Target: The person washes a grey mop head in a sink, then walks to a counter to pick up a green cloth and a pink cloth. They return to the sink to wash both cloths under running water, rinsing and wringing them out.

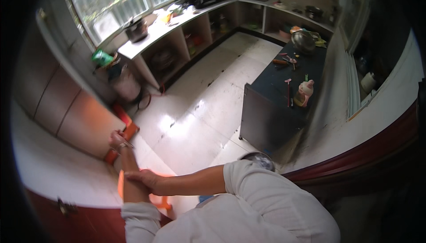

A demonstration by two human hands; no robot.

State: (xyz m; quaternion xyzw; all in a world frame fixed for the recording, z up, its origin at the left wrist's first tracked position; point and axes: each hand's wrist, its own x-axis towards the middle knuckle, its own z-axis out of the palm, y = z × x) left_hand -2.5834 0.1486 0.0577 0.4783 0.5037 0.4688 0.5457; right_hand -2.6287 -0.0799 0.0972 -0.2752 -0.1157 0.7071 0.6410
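Note:
My left arm stretches forward at the lower left. My left hand (117, 139), with a bracelet (123, 145) at its wrist, looks loosely curled, and I see nothing held in it. It overlaps an orange piece of furniture (132, 129) by the left wall; whether they touch cannot be told. My right hand (146, 178) wraps around my left forearm (134, 189) near the rolled white sleeve. Below both arms, an orange plastic stool (163, 204) is partly hidden.
A dark table (266, 91) on the right bears a pink-topped bottle (304, 93), tools and a metal bowl (303, 41). A metal basin (261, 159) is on the tiled floor. Under the window, a counter (156, 31) holds a pot (135, 30). A red door (83, 223) stands lower left.

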